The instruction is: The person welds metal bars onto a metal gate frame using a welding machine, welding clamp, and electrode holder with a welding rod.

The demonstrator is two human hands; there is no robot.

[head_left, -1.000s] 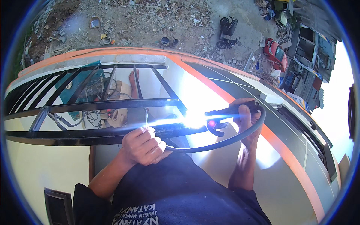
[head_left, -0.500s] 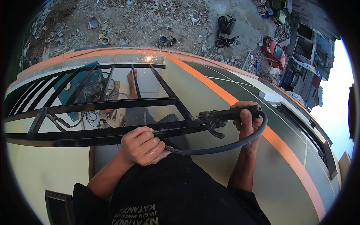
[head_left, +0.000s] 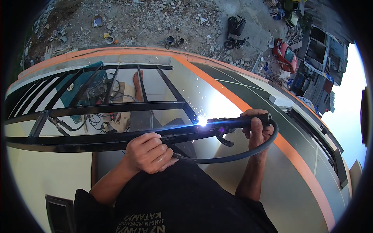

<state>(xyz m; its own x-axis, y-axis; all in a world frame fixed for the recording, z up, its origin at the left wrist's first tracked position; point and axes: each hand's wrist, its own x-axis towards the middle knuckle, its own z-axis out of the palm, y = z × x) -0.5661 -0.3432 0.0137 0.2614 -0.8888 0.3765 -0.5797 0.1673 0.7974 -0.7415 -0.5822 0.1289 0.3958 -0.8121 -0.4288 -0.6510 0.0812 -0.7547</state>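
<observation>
My right hand [head_left: 256, 126] is closed around a black welding electrode holder [head_left: 231, 123], which points left. At its tip, a bright welding arc [head_left: 202, 121] glows where an upright of the black metal railing [head_left: 89, 140] meets the long rail. A hooked lever hangs below the holder. The thick welding cable [head_left: 217, 159] loops from the back of the holder down to my left hand [head_left: 149, 153]. That hand is closed on the cable, with its knuckles against the rail; what else lies in its palm is hidden.
An orange-edged wall [head_left: 229, 95] curves past on the right. Beyond the railing show a bare foot [head_left: 138, 79], tangled cables [head_left: 95, 121] and a teal sheet [head_left: 62, 95]. Far below are rubble-strewn ground [head_left: 155, 23], a motorcycle [head_left: 235, 31] and a red car [head_left: 284, 54].
A bright blue-white arc has lit at the holder's tip, with small sparks and glare on the wall. The earlier sparks at the railing's far edge are gone. Both hands stay nearly in place.
</observation>
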